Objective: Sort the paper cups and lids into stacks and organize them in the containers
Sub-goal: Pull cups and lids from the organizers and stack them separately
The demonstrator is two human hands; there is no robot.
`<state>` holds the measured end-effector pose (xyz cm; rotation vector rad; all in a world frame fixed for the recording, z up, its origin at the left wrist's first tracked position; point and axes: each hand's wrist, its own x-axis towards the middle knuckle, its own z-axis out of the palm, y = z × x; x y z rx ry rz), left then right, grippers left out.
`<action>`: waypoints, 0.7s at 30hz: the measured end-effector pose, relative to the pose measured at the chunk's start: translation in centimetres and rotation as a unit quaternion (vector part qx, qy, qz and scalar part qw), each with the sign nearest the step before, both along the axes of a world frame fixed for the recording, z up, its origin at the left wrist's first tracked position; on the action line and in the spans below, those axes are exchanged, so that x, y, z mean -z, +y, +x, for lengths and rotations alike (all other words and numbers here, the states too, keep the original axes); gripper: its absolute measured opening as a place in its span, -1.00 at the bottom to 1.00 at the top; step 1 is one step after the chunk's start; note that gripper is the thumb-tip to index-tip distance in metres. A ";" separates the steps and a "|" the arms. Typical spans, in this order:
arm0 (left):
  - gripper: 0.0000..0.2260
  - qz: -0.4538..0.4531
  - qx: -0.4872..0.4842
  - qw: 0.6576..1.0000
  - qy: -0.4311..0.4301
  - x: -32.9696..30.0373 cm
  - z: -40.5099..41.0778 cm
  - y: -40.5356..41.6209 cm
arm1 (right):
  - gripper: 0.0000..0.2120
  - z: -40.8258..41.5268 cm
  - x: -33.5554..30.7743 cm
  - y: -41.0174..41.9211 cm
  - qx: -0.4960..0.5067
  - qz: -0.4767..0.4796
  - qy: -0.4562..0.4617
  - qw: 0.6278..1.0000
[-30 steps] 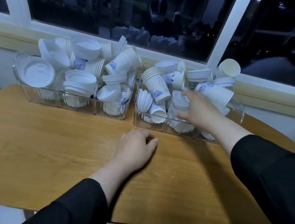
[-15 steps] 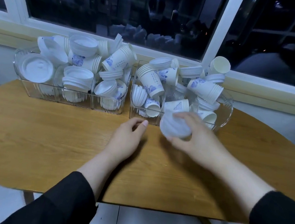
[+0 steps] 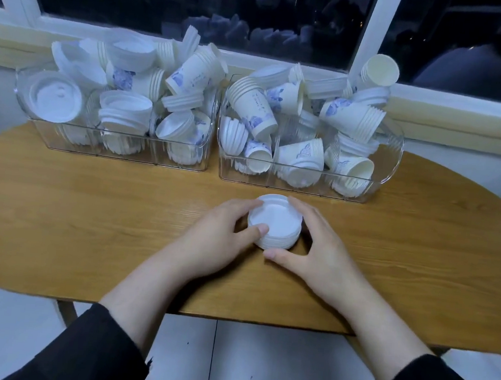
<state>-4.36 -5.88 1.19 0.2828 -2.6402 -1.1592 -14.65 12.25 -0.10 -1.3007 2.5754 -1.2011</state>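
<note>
A short stack of white lids [image 3: 274, 221] stands on the wooden table [image 3: 88, 224], in front of the right container. My left hand [image 3: 218, 235] holds its left side, thumb on the top rim. My right hand [image 3: 314, 244] cups its right side, fingers curved round it and thumb on the table in front. Two clear plastic containers stand at the back: the left container [image 3: 119, 148] and the right container [image 3: 304, 185], both heaped with jumbled paper cups [image 3: 255, 108] and white lids [image 3: 54, 97].
A window sill [image 3: 461, 117] and a dark window run behind the containers. The table's front edge [image 3: 232, 317] lies close under my forearms, with tiled floor below. Bare tabletop stretches to the left and right of my hands.
My right hand took the lid stack out of the right container and set it on the table. My left hand moved over from the table and took hold of its left side.
</note>
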 end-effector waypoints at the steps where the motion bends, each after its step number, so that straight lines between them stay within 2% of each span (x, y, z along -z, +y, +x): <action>1: -0.51 -0.004 0.005 1.000 -0.004 0.1 -0.2 0.1 | -0.17 -0.2 0.1 0.1 0.008 -0.008 -0.010 1.000; 5: -0.53 -0.027 0.013 0.999 0.012 0.5 -0.7 0.2 | -0.26 -0.5 0.3 0.2 0.025 -0.017 -0.021 0.999; 13: -0.57 -0.132 0.044 0.990 0.002 0.7 0.1 -0.8 | -0.50 -0.3 0.4 0.0 0.013 -0.003 0.002 1.000; 17: -0.43 -0.146 0.045 0.988 -0.009 0.4 0.2 -0.6 | -0.53 -0.2 0.3 0.1 0.026 0.016 0.038 0.999; 21: -0.64 -0.128 0.031 0.991 -0.012 0.2 -0.2 -0.4 | -0.56 -0.5 0.3 0.5 0.024 0.027 0.047 0.998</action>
